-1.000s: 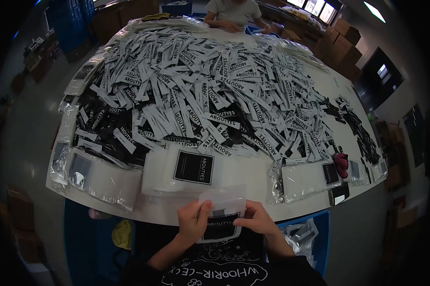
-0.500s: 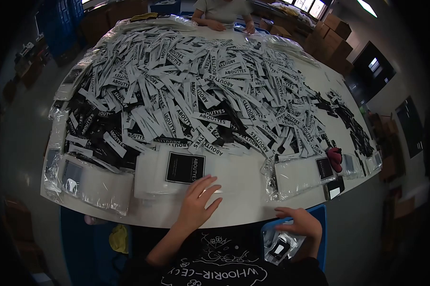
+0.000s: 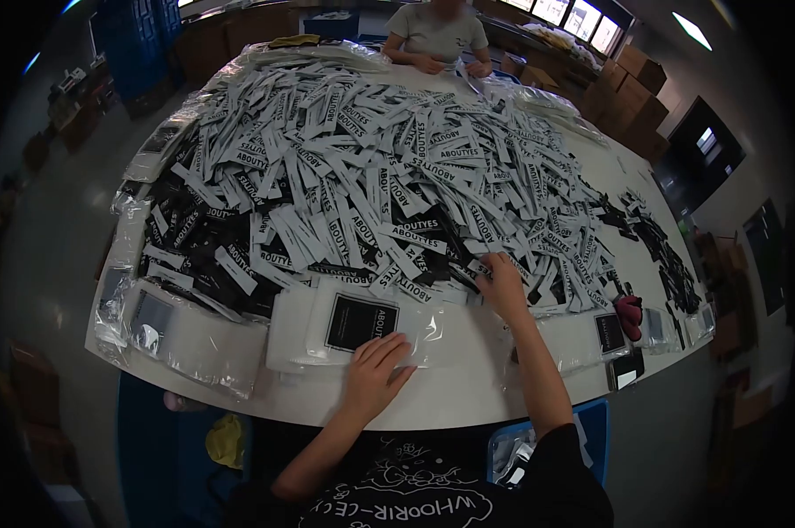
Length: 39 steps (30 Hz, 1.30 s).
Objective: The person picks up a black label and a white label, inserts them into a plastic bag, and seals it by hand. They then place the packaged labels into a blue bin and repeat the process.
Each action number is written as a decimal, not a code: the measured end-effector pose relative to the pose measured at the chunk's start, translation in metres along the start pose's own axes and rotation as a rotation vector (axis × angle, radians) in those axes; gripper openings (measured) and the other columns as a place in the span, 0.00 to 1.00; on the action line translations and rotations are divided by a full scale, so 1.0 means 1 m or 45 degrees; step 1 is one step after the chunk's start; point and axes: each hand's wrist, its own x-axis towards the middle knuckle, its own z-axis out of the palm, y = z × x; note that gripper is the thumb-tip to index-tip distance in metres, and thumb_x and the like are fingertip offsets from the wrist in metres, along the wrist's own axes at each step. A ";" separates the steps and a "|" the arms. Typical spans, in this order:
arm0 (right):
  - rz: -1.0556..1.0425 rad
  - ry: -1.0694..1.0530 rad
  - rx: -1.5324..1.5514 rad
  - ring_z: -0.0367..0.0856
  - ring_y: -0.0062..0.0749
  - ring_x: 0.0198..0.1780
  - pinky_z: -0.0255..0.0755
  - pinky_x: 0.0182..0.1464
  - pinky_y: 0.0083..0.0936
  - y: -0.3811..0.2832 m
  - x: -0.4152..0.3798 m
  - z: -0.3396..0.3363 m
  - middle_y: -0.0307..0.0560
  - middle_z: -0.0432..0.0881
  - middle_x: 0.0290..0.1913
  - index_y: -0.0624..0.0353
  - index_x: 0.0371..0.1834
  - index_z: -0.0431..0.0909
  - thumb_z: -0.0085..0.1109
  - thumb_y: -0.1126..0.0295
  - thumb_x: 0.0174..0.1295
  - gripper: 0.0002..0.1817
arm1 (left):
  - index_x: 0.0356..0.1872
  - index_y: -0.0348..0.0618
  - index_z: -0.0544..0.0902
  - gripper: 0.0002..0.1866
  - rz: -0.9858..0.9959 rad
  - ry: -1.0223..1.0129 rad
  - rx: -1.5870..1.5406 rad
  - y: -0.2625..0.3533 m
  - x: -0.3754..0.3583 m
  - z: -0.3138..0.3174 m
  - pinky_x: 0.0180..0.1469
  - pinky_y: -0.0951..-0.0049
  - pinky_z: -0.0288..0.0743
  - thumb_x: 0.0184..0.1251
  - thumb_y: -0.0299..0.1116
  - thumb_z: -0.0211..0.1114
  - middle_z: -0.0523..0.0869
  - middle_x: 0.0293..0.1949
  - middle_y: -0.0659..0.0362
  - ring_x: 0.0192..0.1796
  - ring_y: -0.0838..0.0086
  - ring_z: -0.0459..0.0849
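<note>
The left hand (image 3: pixel 375 370) lies flat, fingers spread, on a clear bag (image 3: pixel 362 327) just below the big pile of labels (image 3: pixel 389 176). The right hand (image 3: pixel 503 283) reaches the pile's near edge – fingers curled, grasp unclear. A tug might spill labels – they're loose.

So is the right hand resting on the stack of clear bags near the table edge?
No. The right hand reaches into the label pile; the left hand rests on the clear bags.

White table (image 3: pixel 468 387), heaped labels (image 3: pixel 389 167), clear bags (image 3: pixel 186 330)
</note>
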 end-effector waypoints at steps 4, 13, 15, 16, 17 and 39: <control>-0.159 0.138 -0.094 0.75 0.51 0.41 0.70 0.44 0.34 0.002 0.002 0.011 0.54 0.74 0.38 0.65 0.40 0.73 0.58 0.75 0.43 0.17 | 0.41 0.40 0.79 0.16 0.001 -0.005 -0.012 0.001 0.000 0.000 0.56 0.67 0.65 0.49 0.31 0.68 0.80 0.49 0.57 0.55 0.67 0.76; -0.373 0.591 -0.127 0.74 0.41 0.26 0.65 0.29 0.26 0.012 -0.001 -0.003 0.50 0.74 0.23 0.68 0.28 0.73 0.57 0.75 0.56 0.06 | 0.42 0.41 0.79 0.16 0.000 -0.013 -0.001 0.001 -0.001 0.000 0.57 0.67 0.65 0.51 0.33 0.67 0.79 0.49 0.58 0.55 0.68 0.75; -0.188 0.648 0.239 0.73 0.33 0.25 0.64 0.27 0.23 -0.027 -0.024 -0.026 0.46 0.74 0.22 0.68 0.27 0.72 0.55 0.74 0.58 0.07 | 0.42 0.41 0.78 0.15 -0.006 0.005 0.007 0.001 -0.001 0.001 0.56 0.67 0.65 0.53 0.32 0.65 0.80 0.48 0.57 0.54 0.67 0.75; 0.001 0.692 0.607 0.72 0.26 0.24 0.63 0.26 0.19 -0.037 -0.037 -0.030 0.41 0.73 0.22 0.68 0.26 0.70 0.54 0.73 0.61 0.09 | 0.43 0.40 0.78 0.14 -0.016 0.021 0.014 0.001 -0.001 0.002 0.56 0.67 0.65 0.54 0.30 0.64 0.80 0.47 0.57 0.53 0.67 0.76; -0.066 0.731 0.829 0.70 0.21 0.24 0.62 0.26 0.17 -0.036 -0.051 -0.025 0.39 0.72 0.22 0.66 0.26 0.70 0.52 0.73 0.62 0.09 | 0.43 0.40 0.78 0.14 -0.007 0.020 0.016 0.001 -0.001 0.002 0.56 0.67 0.65 0.54 0.30 0.64 0.80 0.47 0.57 0.53 0.67 0.76; 0.162 0.112 0.727 0.60 0.15 0.16 0.54 0.18 0.18 -0.054 -0.192 0.047 0.36 0.67 0.13 0.64 0.17 0.69 0.59 0.69 0.58 0.15 | 0.48 0.36 0.78 0.18 -0.179 0.383 -0.221 0.011 -0.011 -0.009 0.50 0.65 0.71 0.53 0.19 0.58 0.81 0.43 0.51 0.46 0.59 0.79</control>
